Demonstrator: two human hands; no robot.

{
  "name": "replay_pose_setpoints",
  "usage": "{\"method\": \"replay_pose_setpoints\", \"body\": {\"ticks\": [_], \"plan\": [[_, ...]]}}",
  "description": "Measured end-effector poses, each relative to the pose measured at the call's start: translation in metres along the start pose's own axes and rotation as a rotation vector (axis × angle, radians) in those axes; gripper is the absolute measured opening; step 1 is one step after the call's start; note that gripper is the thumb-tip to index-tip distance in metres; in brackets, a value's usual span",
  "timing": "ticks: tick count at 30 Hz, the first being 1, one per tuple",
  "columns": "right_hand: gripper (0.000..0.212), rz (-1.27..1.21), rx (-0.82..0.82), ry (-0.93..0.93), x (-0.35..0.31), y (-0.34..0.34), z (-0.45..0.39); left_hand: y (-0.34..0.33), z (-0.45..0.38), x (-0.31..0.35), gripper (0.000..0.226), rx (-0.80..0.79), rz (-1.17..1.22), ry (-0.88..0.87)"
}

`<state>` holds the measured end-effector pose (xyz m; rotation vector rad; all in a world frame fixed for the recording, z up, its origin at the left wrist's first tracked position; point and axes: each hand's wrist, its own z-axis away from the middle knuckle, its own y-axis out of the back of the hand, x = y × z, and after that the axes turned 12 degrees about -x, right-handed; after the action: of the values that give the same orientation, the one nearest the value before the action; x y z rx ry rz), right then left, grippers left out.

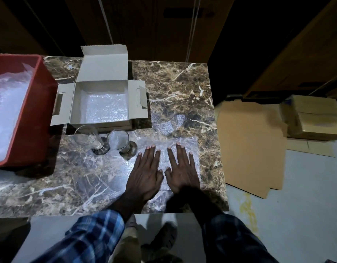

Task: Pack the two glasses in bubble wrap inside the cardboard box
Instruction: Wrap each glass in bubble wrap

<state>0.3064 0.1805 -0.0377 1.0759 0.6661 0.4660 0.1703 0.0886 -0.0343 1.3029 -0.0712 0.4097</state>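
A clear sheet of bubble wrap (188, 143) lies flat on the marble table (69, 186). My left hand (145, 173) and my right hand (181, 169) press on it side by side, palms down, fingers spread. Two clear footed glasses stand just left of the sheet: one (88, 138) further left, the other (120, 141) close to my left hand. Behind them the open white cardboard box (101, 88) has bubble wrap lining its bottom, with its lid and side flaps folded out.
A red bin (36, 114) full of bubble wrap stands at the table's left. A small scrap of bubble wrap (166, 124) lies right of the box. Flattened cardboard (249, 145) and stacked boxes (313, 118) lie on the floor to the right.
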Motion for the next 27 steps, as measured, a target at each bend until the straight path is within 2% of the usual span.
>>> {"method": "replay_pose_setpoints", "body": {"ticks": [3,7,12,18,24,27], "plan": [[0.07,0.033,0.013,0.013,0.01,-0.001,0.0,-0.002,0.001,-0.002,0.07,0.004,-0.002,0.009],[0.078,0.025,0.054,-0.136,0.034,0.002,0.007,-0.005,0.006,-0.007,0.076,0.017,0.027,0.064],[0.078,0.03,0.084,-0.18,0.035,0.008,0.01,0.0,0.014,-0.008,0.075,0.003,0.009,0.092],[0.064,0.087,0.071,0.052,0.007,-0.012,0.009,0.009,0.0,-0.003,0.062,0.004,-0.089,-0.072],[0.077,0.038,0.032,-0.137,0.034,-0.007,0.023,0.002,0.004,-0.019,0.067,-0.062,-0.011,-0.061],[0.076,0.017,0.094,-0.123,0.029,0.005,0.03,0.001,0.015,-0.024,0.067,-0.07,0.041,-0.027]]}}
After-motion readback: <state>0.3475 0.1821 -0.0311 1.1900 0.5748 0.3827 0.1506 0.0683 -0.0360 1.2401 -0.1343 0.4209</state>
